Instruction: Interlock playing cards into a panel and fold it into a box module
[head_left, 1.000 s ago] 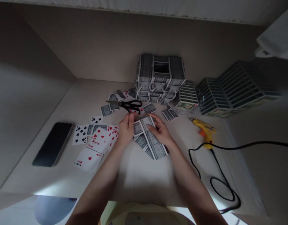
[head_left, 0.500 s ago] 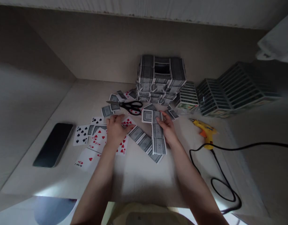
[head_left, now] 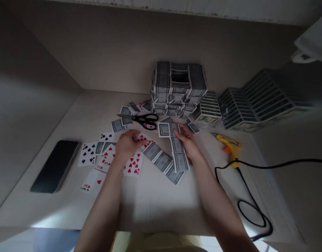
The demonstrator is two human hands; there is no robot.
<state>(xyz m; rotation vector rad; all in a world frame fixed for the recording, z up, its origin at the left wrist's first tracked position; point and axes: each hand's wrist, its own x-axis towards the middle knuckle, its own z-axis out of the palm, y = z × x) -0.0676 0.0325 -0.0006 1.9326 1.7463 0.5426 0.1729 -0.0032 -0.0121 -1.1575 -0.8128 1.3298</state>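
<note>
My right hand [head_left: 188,141] grips a joined strip of playing cards [head_left: 179,152], backs up, with another card jutting left from its top end. A second card strip [head_left: 162,161] lies slantwise on the table, partly under the held one. My left hand [head_left: 128,143] is over face-up heart cards [head_left: 133,163], fingers bent and thumb apart from them. Its thumb reaches the upper left end of the lying strip; whether it touches is unclear. Behind the hands are black-handled scissors [head_left: 145,120] with the blades pointing left.
A box-like structure of cards [head_left: 179,87] stands at the back. To its right are slatted card structures [head_left: 236,108]. A yellow glue gun [head_left: 230,147] with a black cord [head_left: 255,210] lies at right, a phone [head_left: 56,166] at left. Spade cards [head_left: 87,153] lie beside the phone.
The left hand has shifted slightly left and its fingers have drawn in. The strip in the right hand has tilted, its lower end moving right. The view has shifted a little.
</note>
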